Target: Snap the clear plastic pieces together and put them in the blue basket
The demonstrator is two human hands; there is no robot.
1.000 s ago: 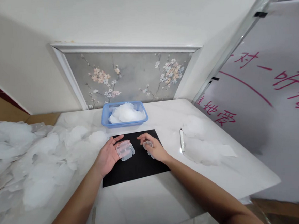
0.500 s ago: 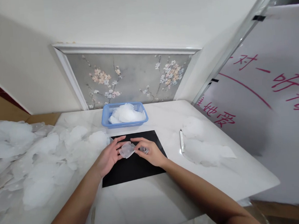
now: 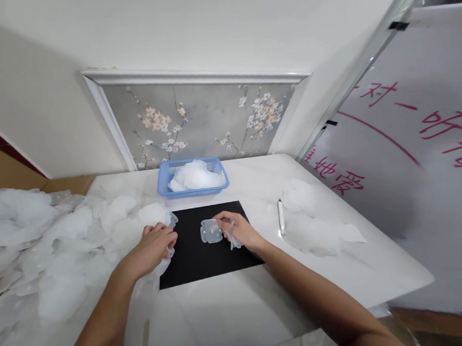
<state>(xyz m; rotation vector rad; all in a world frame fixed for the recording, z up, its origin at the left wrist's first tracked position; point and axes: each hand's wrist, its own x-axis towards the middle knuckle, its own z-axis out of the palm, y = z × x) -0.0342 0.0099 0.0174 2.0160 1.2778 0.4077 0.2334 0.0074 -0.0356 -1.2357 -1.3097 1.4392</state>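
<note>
My right hand (image 3: 239, 231) is closed on a few translucent plastic pieces (image 3: 235, 241) tucked under its fingers. Its fingertips meet the edge of a flat, notched translucent piece (image 3: 210, 231) that shows over the black mat (image 3: 198, 265). At the mat's left edge my left hand (image 3: 154, 249) has its fingers curled down on a thin translucent piece (image 3: 169, 254), partly hidden beneath them. Beside that hand spreads a large heap of similar whitish translucent pieces (image 3: 71, 258).
A blue basket (image 3: 193, 193) with more whitish pieces stands behind the mat. To the right lie a white pen-like cutter (image 3: 281, 217) and another low heap of translucent pieces (image 3: 310, 233). A whiteboard (image 3: 416, 223) with red writing rises beyond the table's right edge.
My left hand has left the translucent piece, moved left to the heap's edge and curled its fingers. My right hand has shifted slightly right, with the notched piece now flatter over the mat.
</note>
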